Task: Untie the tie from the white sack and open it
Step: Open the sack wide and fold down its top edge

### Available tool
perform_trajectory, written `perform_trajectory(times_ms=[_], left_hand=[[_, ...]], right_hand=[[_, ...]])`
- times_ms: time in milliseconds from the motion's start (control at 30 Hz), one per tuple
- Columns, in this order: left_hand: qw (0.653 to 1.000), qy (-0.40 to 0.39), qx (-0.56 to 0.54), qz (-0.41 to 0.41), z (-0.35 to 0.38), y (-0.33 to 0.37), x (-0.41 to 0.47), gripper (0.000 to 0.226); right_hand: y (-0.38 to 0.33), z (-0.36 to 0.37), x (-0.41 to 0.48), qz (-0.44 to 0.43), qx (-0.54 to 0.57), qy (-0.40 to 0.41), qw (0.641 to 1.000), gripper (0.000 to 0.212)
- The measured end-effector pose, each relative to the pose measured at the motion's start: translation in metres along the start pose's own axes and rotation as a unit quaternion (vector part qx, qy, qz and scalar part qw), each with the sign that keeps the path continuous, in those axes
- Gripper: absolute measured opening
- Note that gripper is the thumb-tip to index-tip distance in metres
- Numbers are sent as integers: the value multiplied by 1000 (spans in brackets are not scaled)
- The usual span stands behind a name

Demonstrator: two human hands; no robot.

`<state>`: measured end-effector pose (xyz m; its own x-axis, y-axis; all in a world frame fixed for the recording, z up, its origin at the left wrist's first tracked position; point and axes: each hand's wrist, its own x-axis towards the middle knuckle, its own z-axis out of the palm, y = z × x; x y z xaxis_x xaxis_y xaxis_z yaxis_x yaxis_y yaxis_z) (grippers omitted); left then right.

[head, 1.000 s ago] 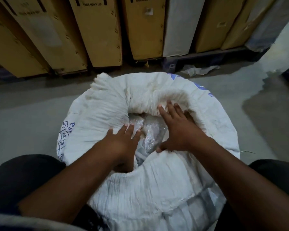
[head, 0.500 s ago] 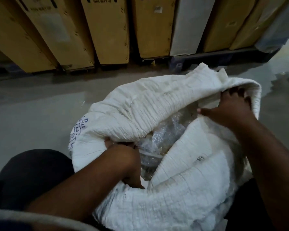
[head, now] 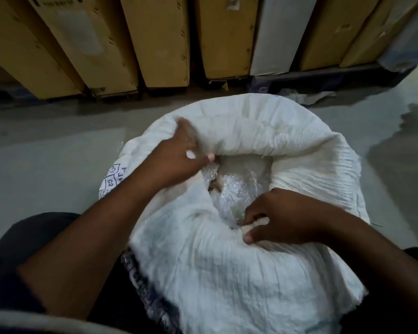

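Your right hand (head: 285,216) pinches the near edge of the white sack (head: 227,273), fingers pressed on the cloth. Sack stands open between your knees, clear plastic (head: 237,189) inside. Left hand (head: 176,155) grips the far-left rim, blurred. Cardboard boxes (head: 155,39) behind.

My left hand (head: 176,156) grips the white sack (head: 227,273) rim at ten o'clock; my right hand (head: 282,218) pinches it at four o'clock, clear plastic (head: 237,186) showing inside.
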<state>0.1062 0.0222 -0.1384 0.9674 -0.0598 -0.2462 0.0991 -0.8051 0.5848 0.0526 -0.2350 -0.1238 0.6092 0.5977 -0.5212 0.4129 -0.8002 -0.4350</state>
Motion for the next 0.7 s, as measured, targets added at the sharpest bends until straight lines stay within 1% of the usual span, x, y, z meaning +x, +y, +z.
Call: perform_trajectory(times_ms=[33,67,133,200,267,300,367,400,433,467,500,533,567,600,633,667,700], left_hand=[[999,41,16,-17,-3,-3,5,117],[997,63,19,-28,-5,-6,7,122],[997,63,30,-24,0,-12,8,134],[994,45,93,-21,5,-18,4,139],[980,54,184,-43,4,-23,4,134],[976,56,202,-63,-1,-24,4,131],[975,38,195,-101,-11,-27,5,128],[974,25,195,-114,-14,-26,3,126],[970,17,210,-119,-13,-23,0,123],[964,20,238,-116,-9,-17,-4,116],[957,25,270,-103,-3,-9,-9,107],[950,25,302,-78,4,1,-16,97],[944,17,328,-40,11,12,-24,84],[937,7,349,7,18,22,-31,71],[929,-9,366,55,23,32,-39,58],[920,-32,379,97,26,39,-46,47],[909,-66,392,125,27,45,-53,40]], right_hand=[[3,-1,-3,2,3,-16,1000,30],[4,-2,-5,-3,0,-30,1000,26],[5,-3,-9,-17,-15,-78,997,16],[5,-2,-15,-27,-22,-143,989,12],[5,2,-22,-29,-30,-198,979,16],[5,5,-24,-28,-34,-220,974,18],[6,8,-28,-36,-45,-245,968,20],[7,8,-29,-36,-45,-244,968,22],[8,6,-29,-34,-33,-229,972,24],[8,3,-30,-30,-8,-192,981,27],[10,-1,-29,-20,28,-128,991,23],[13,-4,-27,3,79,-47,996,12],[19,-7,-24,31,145,41,988,5],[24,-9,-20,57,217,123,967,11],[28,-9,-15,79,266,193,941,17],[31,-10,-9,90,257,256,928,25],[33,-11,-3,91,211,305,924,37]])
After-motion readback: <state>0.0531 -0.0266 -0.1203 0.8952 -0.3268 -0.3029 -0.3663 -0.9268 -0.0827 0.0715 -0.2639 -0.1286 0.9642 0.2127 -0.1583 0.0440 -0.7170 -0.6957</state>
